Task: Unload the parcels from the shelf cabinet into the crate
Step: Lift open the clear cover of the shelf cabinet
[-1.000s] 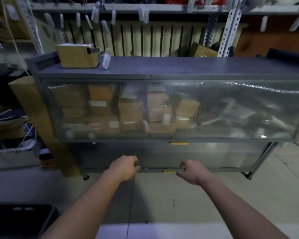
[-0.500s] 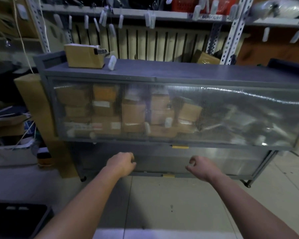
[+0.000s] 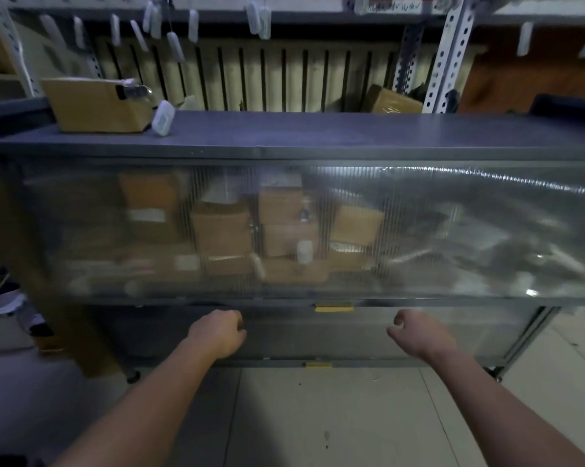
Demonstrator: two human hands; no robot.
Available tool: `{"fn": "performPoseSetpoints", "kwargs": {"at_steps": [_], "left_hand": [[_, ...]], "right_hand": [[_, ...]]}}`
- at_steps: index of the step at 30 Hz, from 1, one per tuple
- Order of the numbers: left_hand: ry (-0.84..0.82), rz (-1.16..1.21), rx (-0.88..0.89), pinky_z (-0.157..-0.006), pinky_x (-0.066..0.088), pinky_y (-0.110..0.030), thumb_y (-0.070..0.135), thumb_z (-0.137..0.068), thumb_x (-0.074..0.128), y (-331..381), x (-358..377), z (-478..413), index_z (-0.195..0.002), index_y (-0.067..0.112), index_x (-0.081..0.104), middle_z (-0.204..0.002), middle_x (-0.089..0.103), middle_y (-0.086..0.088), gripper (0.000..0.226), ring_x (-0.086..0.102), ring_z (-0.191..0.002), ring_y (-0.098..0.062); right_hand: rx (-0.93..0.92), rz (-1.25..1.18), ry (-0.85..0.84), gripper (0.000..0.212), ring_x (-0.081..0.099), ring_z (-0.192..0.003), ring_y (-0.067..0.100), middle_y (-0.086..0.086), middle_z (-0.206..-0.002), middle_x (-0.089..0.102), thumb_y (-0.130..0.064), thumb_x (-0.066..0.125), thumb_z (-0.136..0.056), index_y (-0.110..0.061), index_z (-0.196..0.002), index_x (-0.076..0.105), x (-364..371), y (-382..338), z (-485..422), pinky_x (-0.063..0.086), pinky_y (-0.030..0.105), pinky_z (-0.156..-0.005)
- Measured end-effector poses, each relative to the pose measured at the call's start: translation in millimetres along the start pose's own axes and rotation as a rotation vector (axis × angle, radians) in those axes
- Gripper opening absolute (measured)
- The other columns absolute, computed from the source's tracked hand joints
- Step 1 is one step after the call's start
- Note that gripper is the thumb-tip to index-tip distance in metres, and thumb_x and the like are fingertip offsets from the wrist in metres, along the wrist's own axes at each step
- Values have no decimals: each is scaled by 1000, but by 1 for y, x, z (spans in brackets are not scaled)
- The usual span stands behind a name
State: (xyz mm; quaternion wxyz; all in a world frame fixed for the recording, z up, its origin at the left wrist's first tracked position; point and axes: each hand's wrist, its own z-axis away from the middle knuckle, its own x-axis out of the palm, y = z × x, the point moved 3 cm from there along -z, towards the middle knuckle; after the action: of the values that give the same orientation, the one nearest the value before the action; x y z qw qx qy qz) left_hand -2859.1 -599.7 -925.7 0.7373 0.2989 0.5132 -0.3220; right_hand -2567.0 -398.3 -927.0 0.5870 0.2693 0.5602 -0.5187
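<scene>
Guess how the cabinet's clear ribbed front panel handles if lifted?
The panel probably flexes: its top highlight runs wavy. Likely light, since it looks like see-through plastic sheet. The glossy face may be slippery.

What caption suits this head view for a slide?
Left hand and right hand, both curled, before a grey cabinet; parcels show through its ribbed translucent door.

Storeroom: metal racking (image 3: 451, 45), stacked parcels (image 3: 222, 230).
</scene>
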Motion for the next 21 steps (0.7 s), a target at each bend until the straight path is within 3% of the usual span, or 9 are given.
{"fn": "performPoseSetpoints", "kwargs": {"at_steps": [3,5,8,10,12,16,18,21], "left_hand": [[-2,101,-28,-97,47,-34,40,-99,50,1,8,-15,-138,24,52,-140,54,-9,42,55,-122,-27],[2,304,-75,-103,44,-31,36,-99,53,2,14,-24,-144,21,48,-144,50,-9,48,52,-127,-27],[-14,802,-201,-96,42,-30,24,-99,55,13,22,-31,-134,8,55,-136,56,-12,38,55,-120,-28],[-47,1183,-335,-82,45,-33,21,-99,54,24,27,-31,-121,5,58,-123,64,-11,28,61,-105,-26],[-77,1506,-419,-78,46,-37,20,-100,50,32,31,-30,-118,9,57,-114,67,-8,22,64,-101,-26],[-29,2045,-468,-100,40,-50,13,-103,41,47,32,-27,-120,7,54,-111,65,-14,22,61,-109,-32],[-19,2179,-479,-111,36,-51,11,-104,38,53,29,-21,-114,3,55,-111,63,-17,22,59,-113,-34],[-14,2287,-504,-112,35,-52,13,-105,36,54,25,-14,-111,1,54,-126,59,-19,22,54,-127,-36]], "right_hand": [[22,-80,-4,43,56,-124,30,10,-138,58,-31,54,-95,-13,-135,54,5,10,-17,46,35,-99],[59,-255,22,40,57,-121,31,11,-135,59,-24,54,-97,-8,-134,54,8,10,-24,44,37,-100],[202,-827,4,24,61,-96,33,20,-112,61,-9,52,-98,3,-118,57,18,0,-22,51,48,-92],[294,-1208,-48,17,61,-89,29,19,-111,60,-7,51,-98,0,-113,54,25,-13,-18,55,44,-79],[342,-1470,-67,21,62,-87,27,17,-111,61,-10,53,-98,-1,-116,54,31,-23,-19,53,39,-74],[404,-1843,-75,28,61,-97,29,19,-119,60,-26,54,-99,-6,-118,55,32,-38,-18,47,42,-93],[436,-1973,-69,44,59,-107,31,20,-126,59,-31,56,-97,-4,-132,50,32,-41,-16,44,42,-99],[465,-2106,-51,56,54,-119,33,21,-137,53,-34,56,-97,-4,-141,41,29,-43,-10,39,45,-110]]}}
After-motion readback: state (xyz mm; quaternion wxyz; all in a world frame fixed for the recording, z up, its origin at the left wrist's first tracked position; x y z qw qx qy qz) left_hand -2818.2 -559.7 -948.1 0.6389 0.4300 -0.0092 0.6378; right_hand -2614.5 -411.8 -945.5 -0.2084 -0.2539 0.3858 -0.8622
